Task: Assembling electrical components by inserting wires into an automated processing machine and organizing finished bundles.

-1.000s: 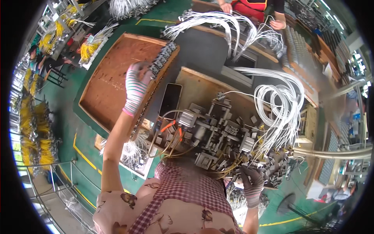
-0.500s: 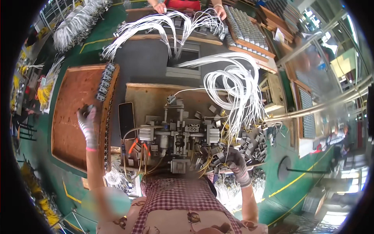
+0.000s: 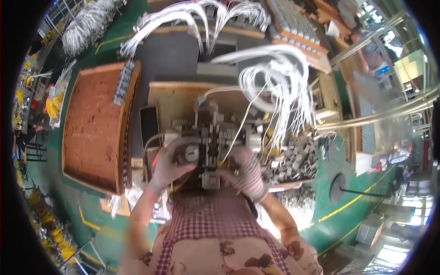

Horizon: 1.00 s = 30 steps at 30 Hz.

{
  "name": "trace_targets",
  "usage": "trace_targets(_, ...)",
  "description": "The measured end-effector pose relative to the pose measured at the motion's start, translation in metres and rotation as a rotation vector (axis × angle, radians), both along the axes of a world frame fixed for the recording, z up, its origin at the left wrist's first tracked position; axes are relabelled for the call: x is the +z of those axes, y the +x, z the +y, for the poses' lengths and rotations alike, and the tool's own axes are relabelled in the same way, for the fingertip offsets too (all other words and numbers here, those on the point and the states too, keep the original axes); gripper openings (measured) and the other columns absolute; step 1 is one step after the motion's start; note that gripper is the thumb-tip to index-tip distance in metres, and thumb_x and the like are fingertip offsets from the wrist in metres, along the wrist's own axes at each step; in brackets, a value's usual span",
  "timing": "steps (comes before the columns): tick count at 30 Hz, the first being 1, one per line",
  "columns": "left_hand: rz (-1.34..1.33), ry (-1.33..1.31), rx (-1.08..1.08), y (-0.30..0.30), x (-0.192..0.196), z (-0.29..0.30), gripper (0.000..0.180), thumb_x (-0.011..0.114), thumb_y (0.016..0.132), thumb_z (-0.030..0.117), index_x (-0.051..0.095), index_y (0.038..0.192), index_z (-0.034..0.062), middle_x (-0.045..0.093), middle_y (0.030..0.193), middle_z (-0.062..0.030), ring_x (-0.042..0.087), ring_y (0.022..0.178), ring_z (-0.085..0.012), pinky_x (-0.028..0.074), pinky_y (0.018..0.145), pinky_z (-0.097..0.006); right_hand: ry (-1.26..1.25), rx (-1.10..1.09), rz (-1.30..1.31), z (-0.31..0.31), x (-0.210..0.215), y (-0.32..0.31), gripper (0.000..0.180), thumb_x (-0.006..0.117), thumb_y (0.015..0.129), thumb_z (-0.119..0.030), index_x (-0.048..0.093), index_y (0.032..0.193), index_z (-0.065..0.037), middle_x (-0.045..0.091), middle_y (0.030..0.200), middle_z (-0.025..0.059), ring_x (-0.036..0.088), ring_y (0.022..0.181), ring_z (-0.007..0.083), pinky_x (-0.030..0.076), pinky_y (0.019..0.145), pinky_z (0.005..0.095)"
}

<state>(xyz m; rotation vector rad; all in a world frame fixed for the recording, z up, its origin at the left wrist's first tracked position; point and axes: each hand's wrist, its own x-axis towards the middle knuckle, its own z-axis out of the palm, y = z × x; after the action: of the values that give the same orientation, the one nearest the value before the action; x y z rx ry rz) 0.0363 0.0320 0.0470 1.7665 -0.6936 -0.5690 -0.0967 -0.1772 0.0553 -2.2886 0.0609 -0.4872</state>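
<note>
In front of me stands a metal clamping fixture (image 3: 211,180) with small blocks and hoses. My left hand (image 3: 166,166), in a pale glove, is at its left side. Thumb and fingers curve about a grey round part, but blur hides whether they grip it. At the right side is my right hand (image 3: 250,176), in a striped glove. Its thumb and forefinger are closed near the end of a white wire (image 3: 245,118). This wire runs up to the coiled white wire bundle (image 3: 293,98) at the far right. A phone-like black slab (image 3: 149,123) lies left of the fixture.
A brown wooden tray (image 3: 94,133) at the left holds a row of metal connectors (image 3: 123,82) along its right edge. Many small grey metal housings (image 3: 293,160) lie heaped at the right. More white wires (image 3: 172,23) spread across the far bench.
My left hand has come from the tray to the fixture's left side. My right hand has moved from the housings to the fixture, with the white wire now stretched to it.
</note>
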Motion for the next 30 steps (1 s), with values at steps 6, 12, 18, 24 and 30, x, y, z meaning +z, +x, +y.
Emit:
trace_targets(6,0.267,-0.230,-0.208,-0.009,-0.029,-0.033,0.080,0.085,0.067,0.042,0.051,0.130,0.0050,0.056,0.126,-0.0075,0.056,0.115,-0.0183,0.046,0.097,-0.033,0.108,-0.004,-0.007,-0.015,0.011,0.004,0.048,0.085,0.068,-0.017,0.059,0.108,-0.008,0.056,0.109,0.0086,0.052,0.103,0.0257,0.043,0.090,0.0379)
trace_targets(12,0.128,-0.308,-0.231,-0.022,-0.033,-0.046,0.094,0.079,0.070,0.051,0.040,0.143,0.0074,0.056,0.128,-0.0128,0.056,0.120,-0.0251,0.046,0.098,-0.040,-0.007,0.058,-0.011,-0.012,0.001,0.009,0.050,0.083,0.065,-0.028,0.059,0.106,-0.011,0.057,0.105,0.0101,0.053,0.101,0.0309,0.040,0.089,0.0423)
trace_targets(18,-0.374,0.077,-0.381,-0.025,-0.022,-0.027,0.088,0.082,0.071,0.016,0.035,0.146,0.0067,0.052,0.136,-0.0158,0.058,0.119,-0.0264,0.047,0.097,-0.036,0.249,0.125,0.036,-0.008,-0.011,0.005,0.050,0.084,0.066,-0.025,0.058,0.105,-0.009,0.057,0.104,0.0108,0.057,0.096,0.0312,0.046,0.081,0.0412)
trace_targets(24,0.223,-0.385,-0.042,-0.057,-0.055,-0.026,0.074,0.078,0.079,0.028,0.044,0.140,0.0042,0.064,0.116,-0.0084,0.063,0.098,-0.0166,0.051,0.082,-0.030,0.358,0.338,0.113,-0.006,-0.009,0.009,0.064,0.087,0.065,-0.020,0.052,0.117,-0.008,0.052,0.111,0.0095,0.057,0.096,0.0250,0.048,0.086,0.0358)
trace_targets(30,0.653,-0.306,0.105,-0.064,-0.061,-0.038,0.059,0.077,0.083,0.029,0.054,0.129,0.0002,0.064,0.112,-0.0048,0.059,0.097,-0.0130,0.050,0.083,-0.030,0.197,0.288,0.311,-0.010,-0.024,0.010,0.073,0.087,0.063,-0.026,0.049,0.122,-0.007,0.050,0.116,0.0135,0.058,0.101,0.0326,0.050,0.085,0.0405)
